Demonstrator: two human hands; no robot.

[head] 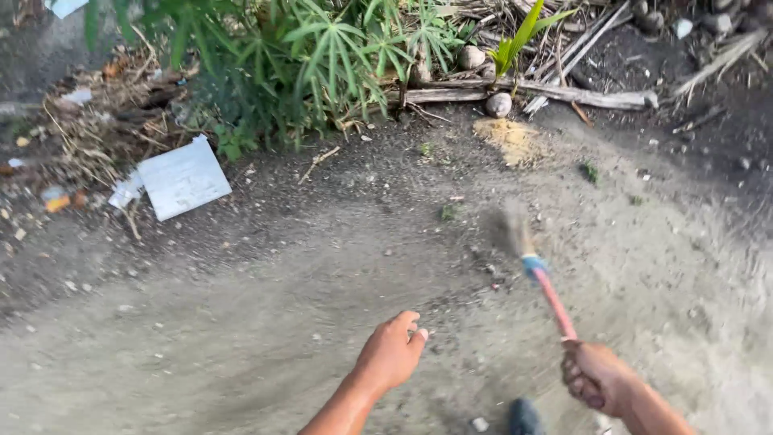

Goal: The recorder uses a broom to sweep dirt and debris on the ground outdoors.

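1. Fingers of the right hand (594, 377) are curled tight round the lower end of a pink-handled broom (546, 292); the fist sits at the bottom right of the view, knuckles toward the camera.
2. Left hand (392, 350) holds nothing; its fingers are loosely bent, thumb forward, hovering above the ground and well apart from the broom; whether it touches the dirt I cannot tell.
3. Long axis of the broom runs from the right fist up and to the left, away from the person; a blue band (532, 264) joins handle to bristle head (507, 229), which is blurred and lies just above or on the ground, so the right hand is plainly the nearer one, being on the handle itself.
4. Dirt ground (241, 322) spreads under both hands, grey and gritty, with small pebbles and scraps scattered across it; a dark rounded shape, perhaps a shoe tip (524, 416), shows between the forearms at the lower edge.
5. Farther out: one sandy yellow patch (510, 138) beyond the bristles; one flat white sheet (183, 177) lying to the left among litter; one clump of green plants (322, 56) along the top.
6. Counted: one broom, two hands, three coconuts (498, 105) near a fallen pale branch (564, 93).
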